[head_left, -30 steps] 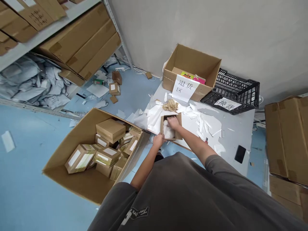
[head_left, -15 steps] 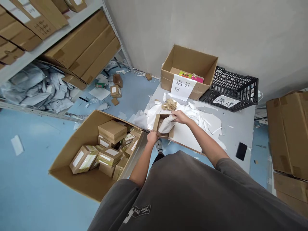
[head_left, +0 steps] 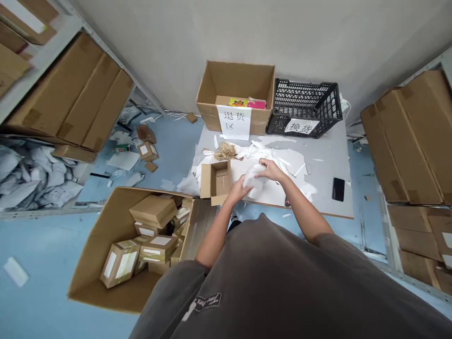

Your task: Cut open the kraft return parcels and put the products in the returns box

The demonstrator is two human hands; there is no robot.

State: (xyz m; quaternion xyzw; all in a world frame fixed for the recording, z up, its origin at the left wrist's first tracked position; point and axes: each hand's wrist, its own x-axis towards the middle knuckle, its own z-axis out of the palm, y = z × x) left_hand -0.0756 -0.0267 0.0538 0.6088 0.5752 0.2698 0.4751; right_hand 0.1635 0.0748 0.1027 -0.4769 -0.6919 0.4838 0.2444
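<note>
A white wrapped bundle (head_left: 254, 182) is held between my two hands just above the table's front edge; its contents are hidden. My left hand (head_left: 238, 189) grips its left side with the fingers closed on it. From the right, my right hand (head_left: 269, 170) pinches its upper edge. Left of the bundle stands a small open cardboard box (head_left: 220, 181), flaps out, with nothing visible inside. Behind that box lies a crumpled wad of brown paper (head_left: 226, 151), and white paper scraps (head_left: 263, 151) are strewn around it.
A large carton (head_left: 235, 84) with a paper sign and a black plastic crate (head_left: 304, 110) stand at the table's back. A phone (head_left: 338, 189) lies at the right. Down at left, a big carton (head_left: 95, 245) holds several small parcels. Shelves with cartons flank both sides.
The white bundle has come out of the small box and moved right. My left hand has let go of the box and now holds the bundle too. The view has turned right.
</note>
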